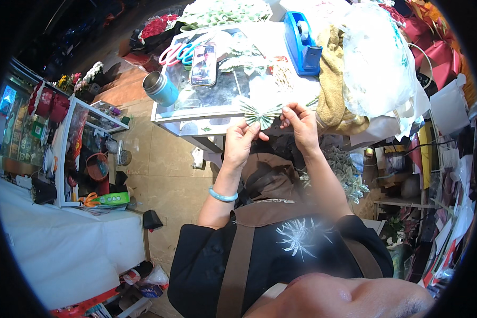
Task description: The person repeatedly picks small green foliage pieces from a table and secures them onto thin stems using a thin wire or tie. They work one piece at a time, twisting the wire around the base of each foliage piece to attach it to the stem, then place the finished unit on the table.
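At the near edge of the glass-topped table [161,115], my left hand [239,144] pinches a pleated green-and-white paper fan [258,111] near its gathered point, with the folds spread upward. Just right of the fan is my right hand [303,127], thumb and fingertips pressed together. Whether it grips the fan's edge or some thin thing is too small to make out. Beyond the hands, more pleated paper pieces [254,68] lie on the table. A lit phone [204,64] rests left of them, next to pink-handled scissors [169,55] and blue-handled scissors [186,52].
An open metal cup [163,90] stands at the table's left corner. To the right are a blue tape dispenser [298,50], a mustard-brown towel [330,79] and a white plastic bag [376,66]. Greenish-white foliage [225,13] lies at the back. A white-framed glass cabinet [69,153] is at left.
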{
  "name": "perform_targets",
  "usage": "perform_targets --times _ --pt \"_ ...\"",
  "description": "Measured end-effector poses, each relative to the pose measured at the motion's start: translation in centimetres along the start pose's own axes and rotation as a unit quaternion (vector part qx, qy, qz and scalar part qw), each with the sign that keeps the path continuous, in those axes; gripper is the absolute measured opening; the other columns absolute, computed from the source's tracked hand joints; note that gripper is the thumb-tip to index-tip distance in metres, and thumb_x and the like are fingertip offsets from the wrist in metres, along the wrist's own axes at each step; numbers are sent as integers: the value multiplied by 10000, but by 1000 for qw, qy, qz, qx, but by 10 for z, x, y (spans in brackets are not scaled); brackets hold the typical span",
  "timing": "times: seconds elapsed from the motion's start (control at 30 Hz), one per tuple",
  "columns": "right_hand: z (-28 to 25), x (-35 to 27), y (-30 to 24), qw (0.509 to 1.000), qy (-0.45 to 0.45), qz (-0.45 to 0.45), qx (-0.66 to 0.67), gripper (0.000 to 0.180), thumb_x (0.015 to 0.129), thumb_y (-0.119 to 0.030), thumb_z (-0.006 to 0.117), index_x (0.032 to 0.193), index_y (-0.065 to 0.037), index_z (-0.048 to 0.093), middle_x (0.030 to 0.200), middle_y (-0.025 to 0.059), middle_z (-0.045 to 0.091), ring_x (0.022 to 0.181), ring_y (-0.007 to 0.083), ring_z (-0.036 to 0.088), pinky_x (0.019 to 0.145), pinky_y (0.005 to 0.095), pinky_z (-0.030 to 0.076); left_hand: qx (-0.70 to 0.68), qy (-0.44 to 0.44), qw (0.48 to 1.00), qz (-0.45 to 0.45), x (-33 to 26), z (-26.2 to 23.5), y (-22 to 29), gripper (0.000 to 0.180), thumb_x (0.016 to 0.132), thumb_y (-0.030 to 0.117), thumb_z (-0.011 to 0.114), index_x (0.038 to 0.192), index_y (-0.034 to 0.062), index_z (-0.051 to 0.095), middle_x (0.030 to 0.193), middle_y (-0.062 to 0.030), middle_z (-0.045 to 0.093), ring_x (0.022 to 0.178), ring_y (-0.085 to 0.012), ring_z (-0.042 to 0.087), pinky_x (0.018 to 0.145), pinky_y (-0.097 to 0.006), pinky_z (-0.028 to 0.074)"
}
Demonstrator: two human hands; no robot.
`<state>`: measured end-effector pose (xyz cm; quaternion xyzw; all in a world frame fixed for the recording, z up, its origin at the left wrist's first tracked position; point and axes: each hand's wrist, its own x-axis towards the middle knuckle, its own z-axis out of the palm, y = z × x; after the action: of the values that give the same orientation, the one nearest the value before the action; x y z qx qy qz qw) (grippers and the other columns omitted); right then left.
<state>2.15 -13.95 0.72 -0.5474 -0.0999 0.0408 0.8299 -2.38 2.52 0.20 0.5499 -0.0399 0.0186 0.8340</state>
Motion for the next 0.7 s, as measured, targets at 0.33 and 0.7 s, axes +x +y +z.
perform_targets --times 0.33,0.7 --pt "37 -29 44 987 -127 98 -7 138 866 -79 575 986 -10 570 803 5 590 619 40 527 565 183 442 -74 117 989 43 4 3 -7 194 892 154 554 984 -12 592 850 -90 655 648 -74 590 495 -172 447" --pt "36 -25 36 991 -103 79 -18 151 901 -141 538 863 -7 598 687 -9 567 526 24 481 463 178 396 -83 110 990 -7 -2 11 -9 212 871 155 588 979 -27 594 887 -128 651 564 -64 523 444 -172 392"
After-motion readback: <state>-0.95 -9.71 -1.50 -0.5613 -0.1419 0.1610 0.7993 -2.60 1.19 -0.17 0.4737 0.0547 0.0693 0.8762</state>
